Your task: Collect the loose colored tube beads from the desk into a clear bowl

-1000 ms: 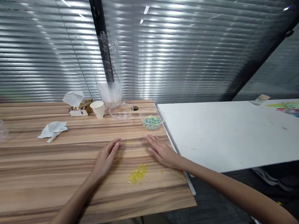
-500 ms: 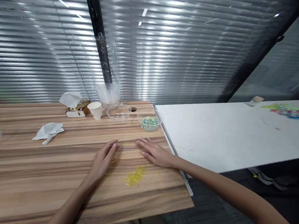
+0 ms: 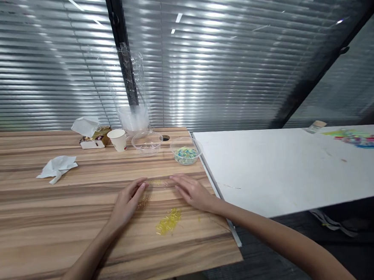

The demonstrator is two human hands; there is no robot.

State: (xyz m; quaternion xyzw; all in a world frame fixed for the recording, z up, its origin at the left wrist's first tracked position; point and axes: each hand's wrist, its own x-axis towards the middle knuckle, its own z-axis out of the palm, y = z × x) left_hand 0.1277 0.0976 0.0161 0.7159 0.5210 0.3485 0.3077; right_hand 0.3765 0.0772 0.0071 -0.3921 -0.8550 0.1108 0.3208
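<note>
On the wooden table, a faint clear item (image 3: 158,183) with a few yellow bits lies between my hands; its exact kind I cannot make out. My left hand (image 3: 129,201) rests at its left side, fingers slightly curved and the thumb apart from the index finger. At the right side, my right hand (image 3: 192,193) lies palm down with fingers stretched out, tips near the clear item. Neither hand visibly grips anything. Small brownish-gold pieces (image 3: 143,202) lie beside my left fingertips. Closer to me is a loose pile of short yellow tubes (image 3: 169,221).
Beyond my hands stand a clear bowl of multicoloured small pieces (image 3: 186,156), another clear bowl (image 3: 148,148), a paper cup (image 3: 117,140) and a tissue box (image 3: 94,138). A crumpled tissue (image 3: 57,167) lies left. Rightward, a white table (image 3: 272,168) bears colourful strips (image 3: 360,138).
The fingers of my right hand have drawn closer together, and its thumb has shifted slightly. My left hand stays nearly in place. The view has moved a little.
</note>
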